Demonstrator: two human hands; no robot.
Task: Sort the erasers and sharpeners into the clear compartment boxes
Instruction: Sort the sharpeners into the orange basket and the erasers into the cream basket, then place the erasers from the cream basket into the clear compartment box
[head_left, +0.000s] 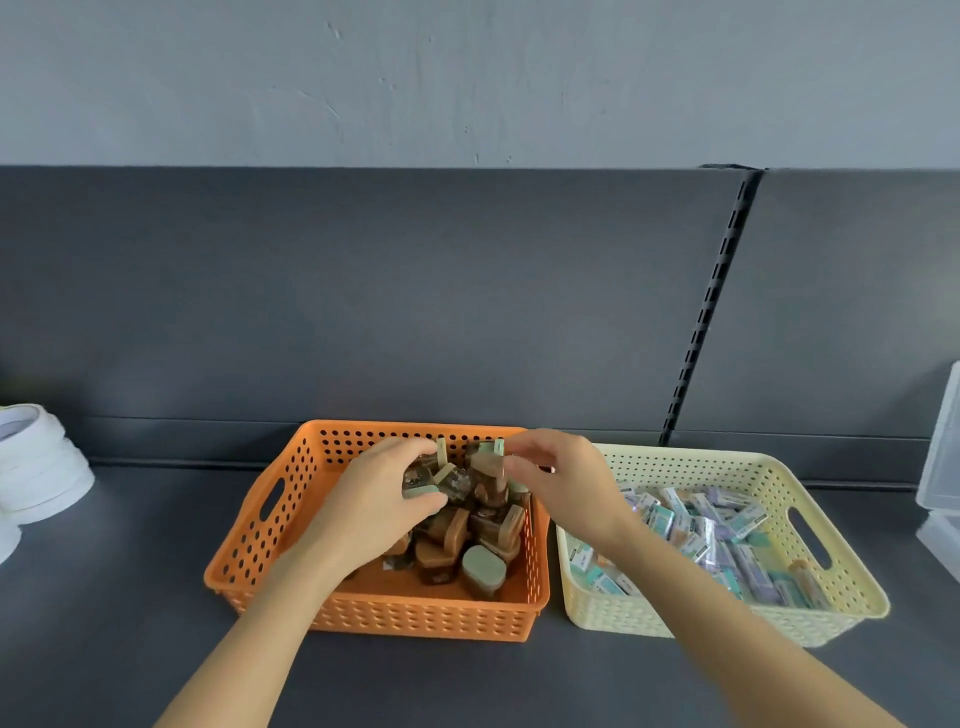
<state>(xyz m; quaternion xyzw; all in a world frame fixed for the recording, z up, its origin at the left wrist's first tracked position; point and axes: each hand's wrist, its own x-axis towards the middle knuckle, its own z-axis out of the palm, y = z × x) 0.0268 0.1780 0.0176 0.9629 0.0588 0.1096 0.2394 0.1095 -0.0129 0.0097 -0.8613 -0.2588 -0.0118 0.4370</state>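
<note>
Partly under left hand (379, 488) and right hand (561, 486), sharpeners (457, 535) in orange basket (415, 616)

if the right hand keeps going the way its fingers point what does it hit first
The brown sharpener atop the pile; fingertips of the right hand look almost on it, though depth is unclear. Beyond it, the left hand.

Sharpeners (467, 525): chunky rounded blocks, brown/tan with some sage-green tops, heaped at all angles in the orange basket (426, 613). The left hand (379, 493) grips a few at the top of the pile.
Erasers (696, 535): small wrapped bars with teal, purple and orange sleeves, loose in the yellow basket (613, 618).
Clear boxes (940, 467): stacked at the right edge, cut off.
</note>
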